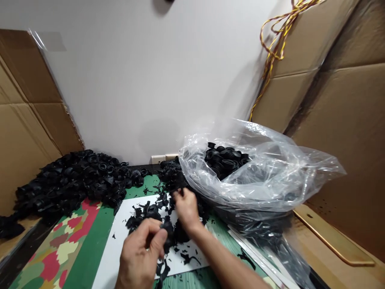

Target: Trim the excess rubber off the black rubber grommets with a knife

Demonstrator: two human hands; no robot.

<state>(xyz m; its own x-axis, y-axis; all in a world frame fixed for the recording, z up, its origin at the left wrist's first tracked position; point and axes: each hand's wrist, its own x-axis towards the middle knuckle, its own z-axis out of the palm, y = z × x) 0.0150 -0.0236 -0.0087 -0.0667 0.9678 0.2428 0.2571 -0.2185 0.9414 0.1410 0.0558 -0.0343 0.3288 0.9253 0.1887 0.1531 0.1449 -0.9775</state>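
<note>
My left hand (140, 253) pinches a black rubber bellows part (167, 235) between thumb and fingers, with torn flash hanging from it. My right hand (186, 208) is just beyond it, its fingertips closed on a small black rubber scrap (175, 196). Under both hands lies a white sheet (116, 249) strewn with black rubber trimmings (141, 216). A round black rubber part (182, 232) sits beside my right wrist. A heap of ribbed black rubber parts (69, 180) spreads to the left.
A clear plastic bag (255, 168) of ribbed black parts stands to the right on a green-and-camouflage tabletop (60, 251). Cardboard sheets (339, 120) line both sides, and a twisted yellow-brown wire (276, 40) hangs on the right.
</note>
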